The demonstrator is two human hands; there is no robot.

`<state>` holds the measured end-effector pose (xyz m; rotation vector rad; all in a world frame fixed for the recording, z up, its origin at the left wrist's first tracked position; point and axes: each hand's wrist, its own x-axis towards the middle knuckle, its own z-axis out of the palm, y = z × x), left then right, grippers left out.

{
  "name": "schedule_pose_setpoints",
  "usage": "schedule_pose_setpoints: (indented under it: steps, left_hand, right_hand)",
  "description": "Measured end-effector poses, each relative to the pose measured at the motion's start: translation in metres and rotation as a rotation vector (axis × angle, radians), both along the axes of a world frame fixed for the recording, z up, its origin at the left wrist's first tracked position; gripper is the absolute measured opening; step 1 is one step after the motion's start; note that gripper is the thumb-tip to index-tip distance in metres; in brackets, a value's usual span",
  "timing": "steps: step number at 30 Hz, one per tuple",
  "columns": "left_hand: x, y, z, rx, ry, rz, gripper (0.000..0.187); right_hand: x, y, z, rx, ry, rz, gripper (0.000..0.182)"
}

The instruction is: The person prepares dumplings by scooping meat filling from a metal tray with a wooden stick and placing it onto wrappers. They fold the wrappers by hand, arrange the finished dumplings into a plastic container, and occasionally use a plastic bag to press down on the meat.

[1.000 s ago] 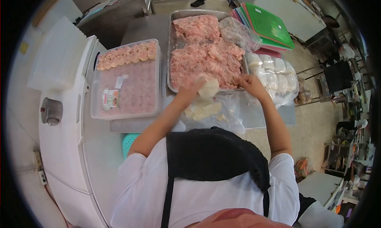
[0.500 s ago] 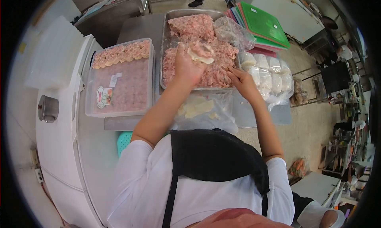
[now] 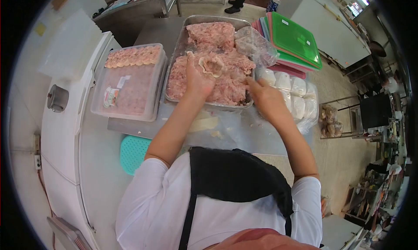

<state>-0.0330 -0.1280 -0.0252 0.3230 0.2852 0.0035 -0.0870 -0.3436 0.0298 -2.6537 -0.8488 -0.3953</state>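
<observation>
While the left hand (image 3: 198,78) cups a filled wrapper (image 3: 212,63) over the meat tray (image 3: 174,63), the right hand (image 3: 265,97), fingers half-curled and empty, rests at the tray's near corner; overfilling may tear the wrapper.

- Dumpling wrapper (image 3: 212,63): pale, round, cupped open, apparently carrying pink filling; held above the tray.
- Minced meat (image 3: 209,78): pink, lumpy mass filling the metal tray (image 3: 174,60).

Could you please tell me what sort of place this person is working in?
Probably a commercial food-prep kitchen: a large metal tray of minced meat, a clear tub with a row of filled dumplings, and stacked coloured lids beside bagged wrappers.
</observation>
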Motion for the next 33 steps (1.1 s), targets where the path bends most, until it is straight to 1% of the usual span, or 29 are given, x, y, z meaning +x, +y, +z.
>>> schedule_pose_setpoints:
  steps: [3,4,5,7,9,10,11,12,13,15,16,18,19,20,22,24,26,27,29,30,33]
  left_hand:
    - [-0.015,-0.021,0.026,0.008,0.005,0.002,0.069]
    - [-0.014,-0.023,0.022,0.025,-0.015,0.021,0.067]
    - [-0.014,-0.022,0.013,0.045,-0.033,0.039,0.066]
    - [-0.015,-0.029,0.015,0.087,-0.042,0.087,0.065]
    - [-0.014,-0.04,0.022,0.124,-0.025,0.148,0.067]
    - [-0.018,-0.044,0.028,0.123,-0.005,0.175,0.063]
    - [-0.022,-0.047,0.035,0.12,0.012,0.205,0.06]
    - [-0.023,-0.049,0.04,0.113,0.022,0.238,0.057]
    - [-0.025,-0.044,0.032,0.137,-0.067,0.177,0.055]
    - [-0.028,-0.024,0.012,0.194,-0.251,0.042,0.057]
    - [-0.037,-0.021,0.022,0.356,-0.254,-0.027,0.06]
    - [-0.057,-0.018,0.043,0.678,-0.252,-0.167,0.069]
    - [-0.061,-0.015,0.054,1.011,-0.327,-0.145,0.073]
    - [-0.063,-0.011,0.065,1.344,-0.4,-0.114,0.076]
    - [-0.059,-0.004,0.071,1.737,-0.562,-0.047,0.076]
    - [-0.052,0.002,0.073,1.848,-0.753,0.014,0.069]
    - [-0.044,0.016,0.078,1.736,-0.701,-0.285,0.057]
    - [-0.042,0.023,0.081,1.669,-0.671,-0.43,0.052]
    - [-0.046,0.032,0.091,1.718,-0.608,-0.386,0.046]
    - [-0.048,0.038,0.093,1.744,-0.576,-0.366,0.043]
    - [-0.032,0.063,0.075,1.86,-0.52,-0.542,0.057]
  right_hand:
    - [0.02,-0.027,-0.015,-0.059,0.047,0.062,0.028]
    - [0.015,-0.031,0.008,-0.144,0.086,0.024,0.028]
    - [0.009,-0.033,0.018,-0.128,0.084,0.029,0.028]
    - [0.002,-0.035,0.027,-0.092,0.082,0.031,0.028]
    - [0.01,-0.032,0.004,0.007,0.055,0.117,0.026]
    - [0.013,-0.033,-0.004,0.058,0.043,0.159,0.025]
    - [0.016,-0.04,-0.005,0.074,0.109,0.169,0.025]
    - [0.02,-0.046,0.005,0.086,0.168,0.181,0.026]
    - [0.024,-0.051,0.013,0.097,0.226,0.19,0.026]
    - [0.032,-0.061,0.01,0.339,0.341,0.221,0.029]
    - [0.034,-0.065,0.009,0.459,0.398,0.236,0.03]
    - [0.033,-0.07,0.01,0.447,0.549,0.221,0.032]
    - [0.032,-0.072,0.012,0.44,0.623,0.21,0.033]
    - [0.031,-0.072,0.014,0.39,0.62,0.237,0.032]
    - [0.025,-0.07,0.024,0.344,0.562,0.28,0.033]
    - [0.018,-0.062,0.028,0.329,0.474,0.321,0.033]
    - [0.011,-0.051,0.026,0.333,0.358,0.363,0.032]
    - [0.007,-0.044,0.024,0.347,0.36,0.338,0.031]
    - [0.002,-0.025,0.018,0.374,0.36,0.291,0.03]
    - [0.002,-0.017,0.015,0.335,0.359,0.252,0.03]
    - [-0.001,0.004,0.013,0.233,0.334,0.119,0.028]
